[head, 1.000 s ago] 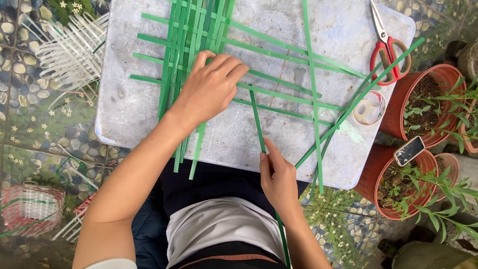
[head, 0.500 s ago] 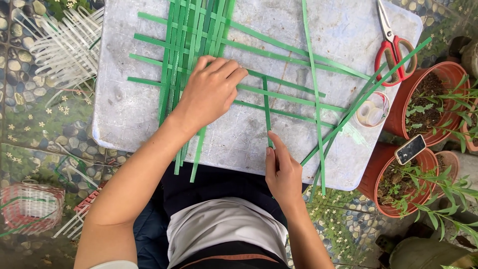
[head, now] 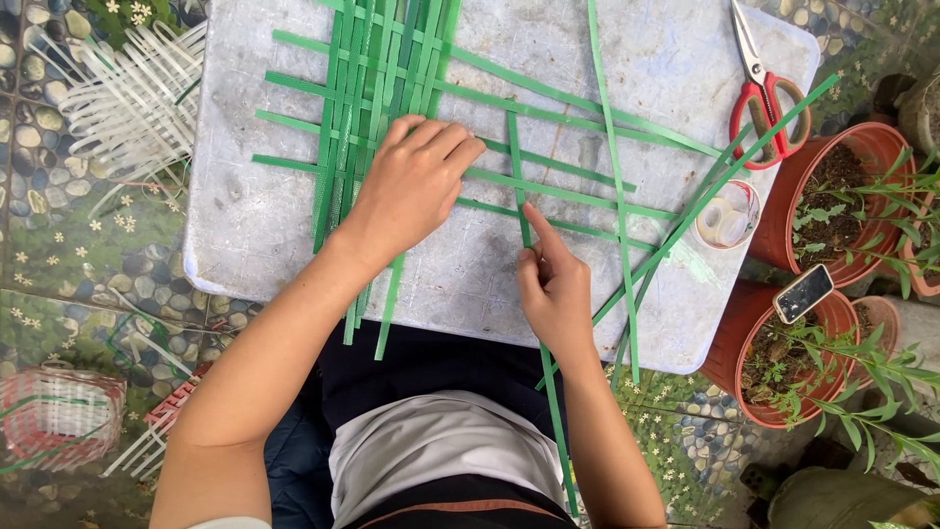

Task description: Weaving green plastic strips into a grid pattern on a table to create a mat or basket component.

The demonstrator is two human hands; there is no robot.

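On the grey board [head: 294, 225] lying across the person's lap, long green strips [head: 392, 69] are crossing one another in a loose weave. The left hand [head: 416, 186] is pressing flat on the bunched upright strips, fingers together and stretched out. The right hand [head: 556, 284] is pinching a single green strip [head: 516, 147] between thumb and forefinger, near the board's front edge. Red-handled scissors [head: 766, 88] are lying at the far right corner, above a tape roll [head: 727, 217].

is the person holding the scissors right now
No, the red-handled scissors lie untouched at the board's far corner, while the left hand and right hand work the green strips.
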